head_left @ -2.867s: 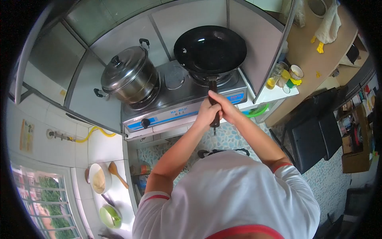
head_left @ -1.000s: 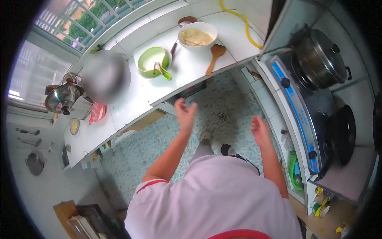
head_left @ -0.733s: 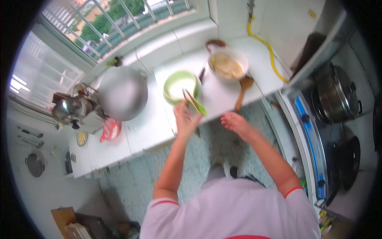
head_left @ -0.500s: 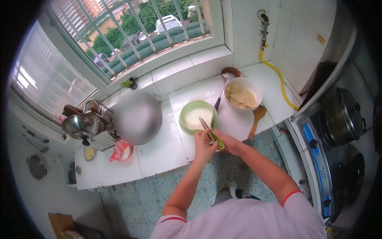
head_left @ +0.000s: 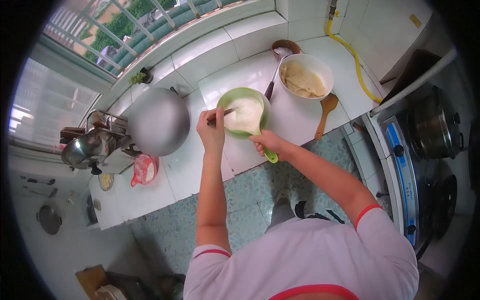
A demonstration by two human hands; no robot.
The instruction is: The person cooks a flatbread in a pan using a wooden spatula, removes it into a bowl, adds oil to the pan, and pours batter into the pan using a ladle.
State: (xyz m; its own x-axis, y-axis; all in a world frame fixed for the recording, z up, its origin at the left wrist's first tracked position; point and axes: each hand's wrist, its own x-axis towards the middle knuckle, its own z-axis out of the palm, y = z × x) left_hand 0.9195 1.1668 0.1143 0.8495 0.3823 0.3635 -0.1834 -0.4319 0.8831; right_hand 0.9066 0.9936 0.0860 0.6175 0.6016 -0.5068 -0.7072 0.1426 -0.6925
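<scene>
A light green bowl with a handle (head_left: 262, 120) stands on the white counter, with creamy white batter (head_left: 245, 114) inside it. My right hand (head_left: 272, 143) is closed around the bowl's green handle, at the near side. At the left rim, my left hand (head_left: 212, 129) grips brown chopsticks (head_left: 228, 111), whose tips reach into the batter. To the right of it lies a ladle with a dark handle (head_left: 269, 91), its head resting in a brown bowl (head_left: 286, 45). A white bowl (head_left: 327, 75) beside it holds pale folded flatbreads (head_left: 302, 80).
A wooden spatula (head_left: 326, 112) lies near the counter's front edge. Left stand a large metal wok lid (head_left: 159, 122), a red handled bowl (head_left: 145, 170) with white powder and a small dish (head_left: 106, 181). A gas stove (head_left: 402, 175) with a pot (head_left: 434, 125) is at right.
My left hand has moved left and up from the handle side to the bowl's left rim, taking the chopsticks along. My right hand now grips the handle alone. The camera view has shifted.
</scene>
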